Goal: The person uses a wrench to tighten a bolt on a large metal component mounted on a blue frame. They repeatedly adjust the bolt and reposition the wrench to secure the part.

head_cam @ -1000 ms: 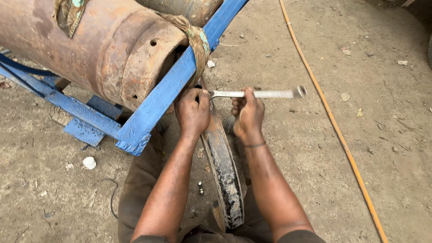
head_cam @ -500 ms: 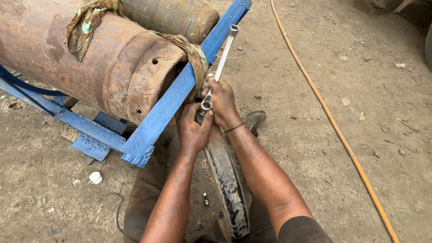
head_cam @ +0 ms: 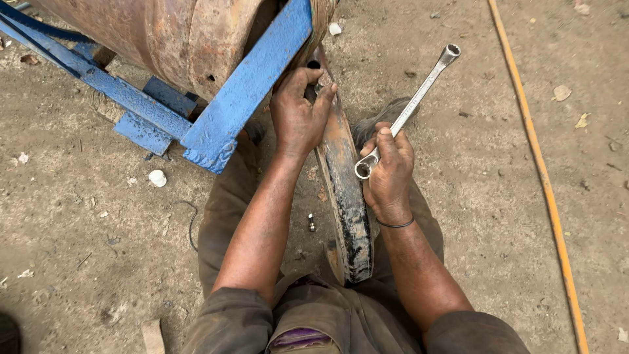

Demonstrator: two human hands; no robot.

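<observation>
Steel shows bright in the right hand point(head_cam: 388, 172), whose fingers point(head_cam: 383, 141) are wrapped tight around the shaft of a long silver double-ended ring spanner point(head_cam: 407, 111); one ring end pokes out just below the thumb, the other points up and away over the ground, free of any fastener. The left hand point(head_cam: 298, 115) is closed over the top of a curved, rusty brown-and-black metal band point(head_cam: 346, 196), its fingertips pinching something small and dark there — a nut or bolt head, though it is too hidden to tell which.

That band runs from between the person's knees up towards a chipped blue-painted steel frame point(head_cam: 246, 92), which cradles a large rusty cylindrical drum point(head_cam: 164, 33).

As a judgement: with the spanner off the work and the left fingers on the fastener, the job looks to be at the finger-turning stage — whether loosening or tightening the pictures cannot say. The band is not yet free of the frame.

A small dark bolt point(head_cam: 312, 223) lies on the dirt floor point(head_cam: 98, 249) beside the left forearm, a white cap point(head_cam: 156, 177) sits near the frame's corner, and an orange hose point(head_cam: 534, 157) runs well off to the right.
</observation>
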